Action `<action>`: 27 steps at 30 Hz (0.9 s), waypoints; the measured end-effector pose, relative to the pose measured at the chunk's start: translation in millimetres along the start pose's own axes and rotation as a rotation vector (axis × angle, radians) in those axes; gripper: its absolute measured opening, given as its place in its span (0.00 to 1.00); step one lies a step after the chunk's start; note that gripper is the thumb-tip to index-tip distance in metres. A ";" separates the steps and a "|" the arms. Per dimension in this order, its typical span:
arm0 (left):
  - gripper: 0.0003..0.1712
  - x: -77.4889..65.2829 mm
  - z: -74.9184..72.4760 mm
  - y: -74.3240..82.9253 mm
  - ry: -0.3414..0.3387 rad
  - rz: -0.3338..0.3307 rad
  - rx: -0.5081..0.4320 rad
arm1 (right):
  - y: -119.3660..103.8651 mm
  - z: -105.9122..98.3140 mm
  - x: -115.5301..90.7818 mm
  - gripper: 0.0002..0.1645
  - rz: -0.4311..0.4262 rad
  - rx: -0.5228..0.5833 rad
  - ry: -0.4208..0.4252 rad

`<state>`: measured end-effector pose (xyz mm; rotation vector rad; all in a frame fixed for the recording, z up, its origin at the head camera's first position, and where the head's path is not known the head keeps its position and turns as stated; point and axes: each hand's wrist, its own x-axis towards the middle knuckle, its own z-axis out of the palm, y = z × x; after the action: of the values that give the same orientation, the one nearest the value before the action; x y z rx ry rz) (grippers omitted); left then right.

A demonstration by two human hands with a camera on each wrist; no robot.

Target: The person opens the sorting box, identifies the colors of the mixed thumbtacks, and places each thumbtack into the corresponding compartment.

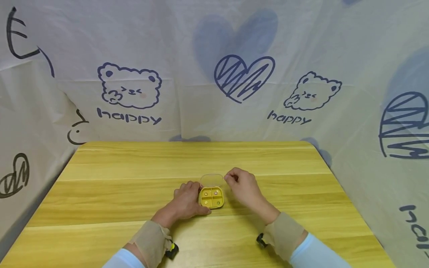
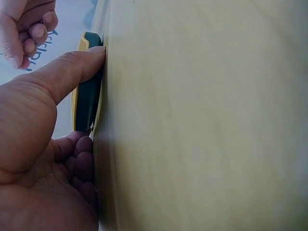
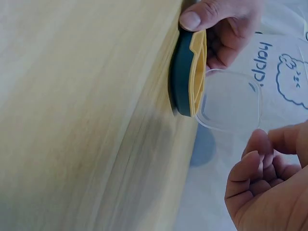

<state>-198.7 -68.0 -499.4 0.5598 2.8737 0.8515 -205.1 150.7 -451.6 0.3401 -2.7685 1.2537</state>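
Observation:
A small pill box [image 1: 212, 197] lies on the table, yellow inside and dark green outside, divided into several compartments that each hold a tiny item. Its clear lid [image 3: 231, 101] is raised at the back. My left hand [image 1: 187, 201] holds the box from the left; the thumb [image 2: 79, 65] lies along its near side and the fingers reach round behind. To the right of the lid, my right hand [image 1: 244, 185] has its thumb and index finger together at the lid's edge, seeming to pinch the corner. The fingertips partly hide that contact.
The wooden table [image 1: 134, 160] stretches out around the box. Behind it and at both sides hangs a white cloth [image 1: 187, 100] with drawn bears, hearts and lettering. Each wrist wears a beige wrap [image 1: 285, 236] with a small black device.

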 end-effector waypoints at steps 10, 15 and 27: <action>0.42 -1.3 0.0 0.2 -0.006 -0.004 -0.002 | 3.4 1.3 4.0 0.26 0.065 0.174 -0.087; 0.43 -1.3 -0.9 1.6 -0.008 -0.004 0.005 | 1.9 6.3 3.5 0.29 0.035 0.175 -0.153; 0.43 -0.3 -2.8 3.4 0.004 0.002 0.028 | 2.3 7.2 3.8 0.24 0.029 0.173 -0.156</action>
<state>-197.8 -66.9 -495.3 0.5643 2.8941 0.8144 -209.2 146.2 -457.4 0.4299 -2.8063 1.5422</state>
